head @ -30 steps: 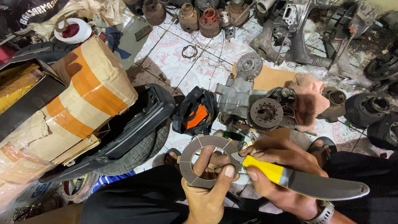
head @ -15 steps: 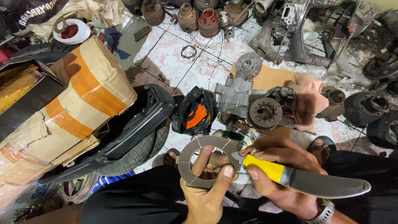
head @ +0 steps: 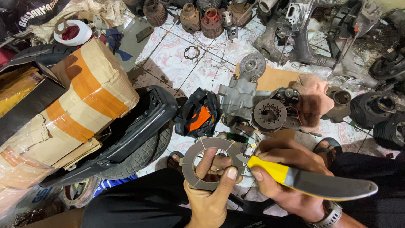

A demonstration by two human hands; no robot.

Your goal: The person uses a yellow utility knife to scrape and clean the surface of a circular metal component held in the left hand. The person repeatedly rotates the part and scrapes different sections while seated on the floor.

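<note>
Tiled workshop floor, patterned, crowded w/ engine parts and junk. Left hand is closed round a flat grey ring, thumb over the lower rim, fingers through the hole, ring held up in front of the lap. Right hand is wrapped tight on a yellow-handled knife; handle end w/ a small metal tip sits right at the ring's right edge, while the broad grey blade sticks out to the right, past the wrist. Just beyond the hands: a metal engine block w/ a round perforated disc, a pinkish rag draped beside it, and a black-and-orange part. Further left, a black tyre under black plastic trim and a big taped cardboard bundle. Sandalled toes show near the hands. Risk, as I judge it: the tip could slip off the thin rim and catch the left thumb, since thumb and tip are v. close; the ring could also bend or tear if pressed hard. Vs half a sec ago: almost no change, both grips same, knife a touch lower.
</note>
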